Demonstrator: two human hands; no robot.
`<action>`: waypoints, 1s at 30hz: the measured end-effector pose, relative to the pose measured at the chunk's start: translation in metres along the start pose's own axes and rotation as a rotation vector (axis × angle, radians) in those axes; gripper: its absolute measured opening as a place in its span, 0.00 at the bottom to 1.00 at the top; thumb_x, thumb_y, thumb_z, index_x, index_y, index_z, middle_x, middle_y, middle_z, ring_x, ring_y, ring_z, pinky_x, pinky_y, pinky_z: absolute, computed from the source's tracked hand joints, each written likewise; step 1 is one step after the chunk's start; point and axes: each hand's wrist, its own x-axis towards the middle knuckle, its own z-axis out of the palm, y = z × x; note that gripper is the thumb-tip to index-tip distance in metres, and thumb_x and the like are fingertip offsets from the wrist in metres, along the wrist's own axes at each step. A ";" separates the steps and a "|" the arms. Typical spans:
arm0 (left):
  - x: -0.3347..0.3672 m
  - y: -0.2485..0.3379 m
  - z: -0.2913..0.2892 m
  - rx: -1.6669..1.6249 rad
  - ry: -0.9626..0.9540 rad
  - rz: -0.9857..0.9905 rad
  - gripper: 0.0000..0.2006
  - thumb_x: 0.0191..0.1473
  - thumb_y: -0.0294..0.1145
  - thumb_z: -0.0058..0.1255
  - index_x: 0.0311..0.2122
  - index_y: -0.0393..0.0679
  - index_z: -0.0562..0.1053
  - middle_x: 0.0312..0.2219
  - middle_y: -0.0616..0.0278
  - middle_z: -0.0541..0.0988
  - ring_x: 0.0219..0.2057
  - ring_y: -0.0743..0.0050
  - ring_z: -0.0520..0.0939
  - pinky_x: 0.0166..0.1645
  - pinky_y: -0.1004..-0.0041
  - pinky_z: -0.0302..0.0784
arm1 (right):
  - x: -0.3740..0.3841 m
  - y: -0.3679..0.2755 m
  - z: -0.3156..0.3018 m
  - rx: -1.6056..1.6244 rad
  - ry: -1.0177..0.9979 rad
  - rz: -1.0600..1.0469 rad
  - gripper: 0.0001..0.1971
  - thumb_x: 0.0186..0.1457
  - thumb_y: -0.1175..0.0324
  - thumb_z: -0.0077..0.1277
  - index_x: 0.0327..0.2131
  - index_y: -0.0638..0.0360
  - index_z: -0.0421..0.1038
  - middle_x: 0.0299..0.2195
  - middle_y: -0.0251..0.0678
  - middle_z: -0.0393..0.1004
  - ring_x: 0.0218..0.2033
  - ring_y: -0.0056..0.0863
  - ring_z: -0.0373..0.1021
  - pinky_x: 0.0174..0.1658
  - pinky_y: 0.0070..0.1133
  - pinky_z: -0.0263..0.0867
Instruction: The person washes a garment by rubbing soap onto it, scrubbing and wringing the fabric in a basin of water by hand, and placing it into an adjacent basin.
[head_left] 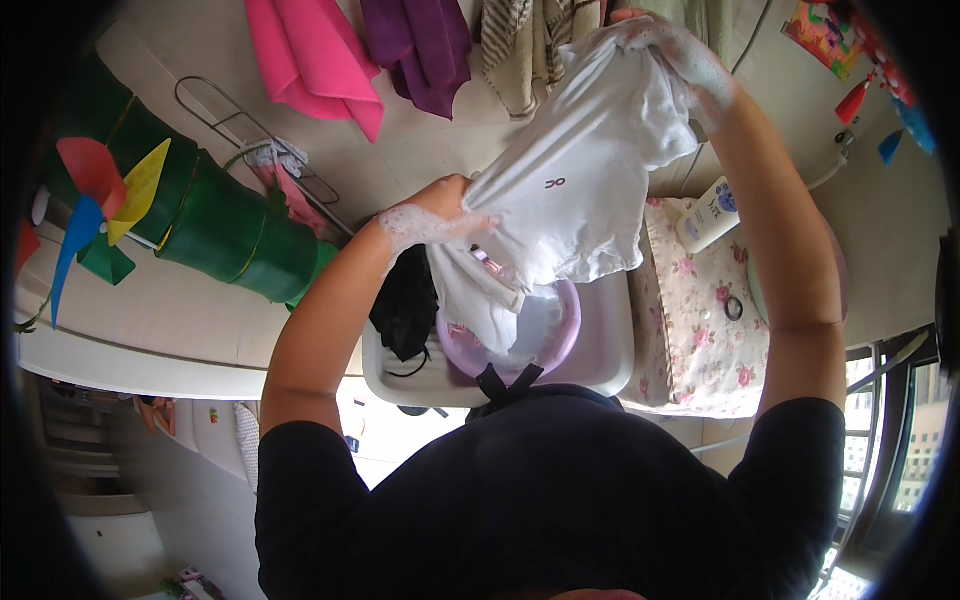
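Note:
A wet white T-shirt [570,190] with a small dark mark is stretched up between my two hands. My left hand [440,212], soapy at the wrist, grips the cloth on its left side. Higher up and to the right, my right hand [665,45] is closed on another part of the shirt, with suds over the fingers and wrist. The shirt's lower end hangs into a pink-purple basin [572,335] of cloudy water. That basin stands in a white sink [615,365]. Dark cloth [405,305] lies at the sink's left, next to the basin.
Pink [310,60], purple [418,50] and striped [520,55] towels hang ahead. To the right, a white bottle [708,215] lies on a flowered cloth [690,330]. At the left are a green bamboo-like column [190,215], a colourful pinwheel [105,205] and a wire rack [215,100].

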 end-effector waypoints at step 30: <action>0.011 -0.042 0.092 -1.244 0.345 0.076 0.21 0.57 0.41 0.42 0.49 0.36 0.64 0.43 0.58 0.72 0.43 0.70 0.74 0.49 0.74 0.68 | -0.104 0.175 0.028 -0.311 0.206 0.182 0.08 0.47 0.71 0.55 0.32 0.64 0.71 0.27 0.31 0.73 0.28 0.13 0.67 0.31 0.14 0.64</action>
